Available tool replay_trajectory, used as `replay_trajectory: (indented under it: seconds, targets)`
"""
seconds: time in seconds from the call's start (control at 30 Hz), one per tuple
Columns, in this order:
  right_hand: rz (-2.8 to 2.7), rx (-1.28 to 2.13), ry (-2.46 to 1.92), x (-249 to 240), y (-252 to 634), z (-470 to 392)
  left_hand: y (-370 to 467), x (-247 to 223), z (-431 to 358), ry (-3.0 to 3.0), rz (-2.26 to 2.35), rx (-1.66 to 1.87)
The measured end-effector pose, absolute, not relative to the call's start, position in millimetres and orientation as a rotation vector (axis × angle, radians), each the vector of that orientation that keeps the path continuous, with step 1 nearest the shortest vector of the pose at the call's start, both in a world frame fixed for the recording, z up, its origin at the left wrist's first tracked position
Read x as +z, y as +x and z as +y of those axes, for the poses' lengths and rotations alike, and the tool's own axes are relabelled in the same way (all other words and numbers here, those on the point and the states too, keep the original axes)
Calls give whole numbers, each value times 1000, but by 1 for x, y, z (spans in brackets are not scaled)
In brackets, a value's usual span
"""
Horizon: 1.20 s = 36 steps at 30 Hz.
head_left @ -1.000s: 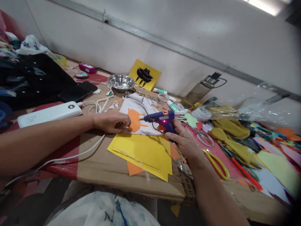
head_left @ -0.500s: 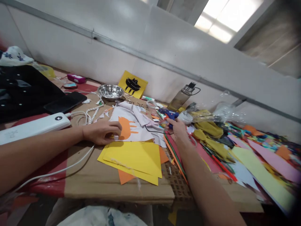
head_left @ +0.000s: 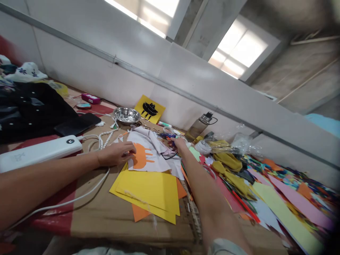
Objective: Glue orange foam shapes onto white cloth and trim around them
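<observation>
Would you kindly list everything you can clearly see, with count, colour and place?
wall: 1, white, back
table: 1, brown and red, beneath
cloth: 1, whitish, mid-table
cutout: 1, orange, on cloth
sheets: at least 2, yellow, front
glue gun: 1, blue, by cloth
bowl: 1, silver, behind cloth
card: 1, yellow and black, at wall
bottle: 1, brownish, at wall
power bank: 1, white, left
phone: 1, black, left
fabric: 1 heap, black, far left
scraps: many, mixed, right
left hand: 1, at cutout
right hand: 1, by glue gun
</observation>
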State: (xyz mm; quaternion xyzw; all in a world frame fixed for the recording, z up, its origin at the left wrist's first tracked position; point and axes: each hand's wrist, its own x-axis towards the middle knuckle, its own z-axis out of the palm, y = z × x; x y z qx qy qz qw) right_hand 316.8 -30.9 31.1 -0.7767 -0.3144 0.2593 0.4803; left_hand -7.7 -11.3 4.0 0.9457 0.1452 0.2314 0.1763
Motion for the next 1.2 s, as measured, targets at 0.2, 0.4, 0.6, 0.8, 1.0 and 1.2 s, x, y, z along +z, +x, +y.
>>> replay_trajectory:
  seconds: [0.2, 0.4, 0.6, 0.8, 1.0, 1.2]
  targets:
    - [-1172, 155, -1911, 40, 280, -49, -6, 3, -4, 2617, 484, 852]
    - [-1983, 159, -1402, 26, 211, -110, -4, -1, 0, 2520, 668, 966]
    - [-2418, 177, -1280, 9, 186, -141, -3, -1, -3, 2600, 610, 931]
    - [-2458, 83, -1271, 9, 186, -142, -3, 0, -7, 2645, 580, 889]
    - [-2456, 232, -1262, 8, 184, -145, -3, -1, -5, 2659, 626, 873]
    - [-1875, 121, -1279, 13, 207, -131, -2, -3, -3, 2716, 598, 874]
